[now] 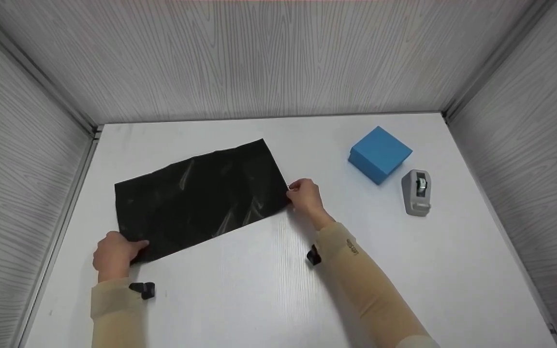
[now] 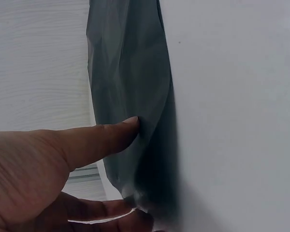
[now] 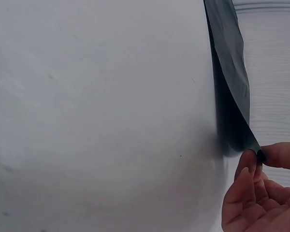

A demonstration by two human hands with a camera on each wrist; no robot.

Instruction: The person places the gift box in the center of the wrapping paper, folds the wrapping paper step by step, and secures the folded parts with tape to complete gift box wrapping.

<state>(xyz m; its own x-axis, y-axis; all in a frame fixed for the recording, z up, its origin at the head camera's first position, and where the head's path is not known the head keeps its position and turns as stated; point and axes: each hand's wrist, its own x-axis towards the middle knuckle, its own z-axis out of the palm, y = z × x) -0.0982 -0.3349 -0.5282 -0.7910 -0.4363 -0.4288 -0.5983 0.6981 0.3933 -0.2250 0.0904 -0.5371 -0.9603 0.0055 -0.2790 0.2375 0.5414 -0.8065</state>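
A thin, glossy black plastic sheet (image 1: 201,195) lies slantwise on the white table, with creases across its surface. At its lower left corner is my left hand (image 1: 116,253); the thumb (image 2: 123,135) lies over the sheet and the fingers (image 2: 101,210) are at its side edge. My right hand (image 1: 306,195) pinches the lower right corner between thumb and fingers. In the right wrist view, that corner is lifted and the sheet's near edge (image 3: 232,82) bows up from the table, with dark shadow beneath.
To the right of the sheet stands a blue box (image 1: 380,152). A grey tape dispenser (image 1: 417,193) with a roll of clear tape is just beyond it, nearer the table's right edge. Grey wood-grain panels (image 1: 269,58) wall the table (image 1: 240,290) at the back and both sides.
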